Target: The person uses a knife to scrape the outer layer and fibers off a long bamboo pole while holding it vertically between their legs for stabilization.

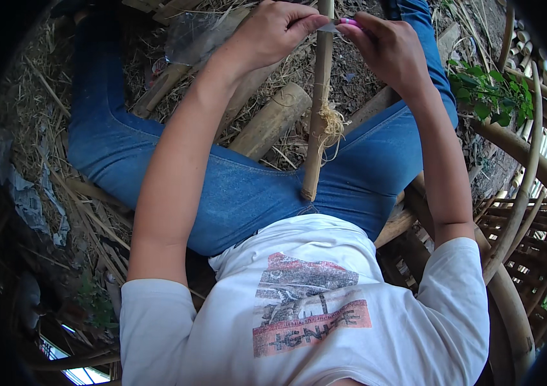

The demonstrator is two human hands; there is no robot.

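- I see a person sitting low, with a long wooden stick (322, 77) between the knees.
- The stick's near end is by the lap, and it runs away past both hands.
- The left hand (267, 35) is just beside the stick, its thumb and finger pinched on a thin, pale piece (329, 27).
- The pale piece is right at the stick; I can't tell what it is.
- The right hand (392, 51) is on the stick's other side, its fingers closed around a small pink thing (351, 22).
- The two hands are apart, but their fingertips are near each other.
- A messy bunch of tan string (331, 125) hangs on the stick, nearer the lap.
- A fat, round log (270, 122) lies left of the stick.
- Green leaves (492, 93) are off to the right.
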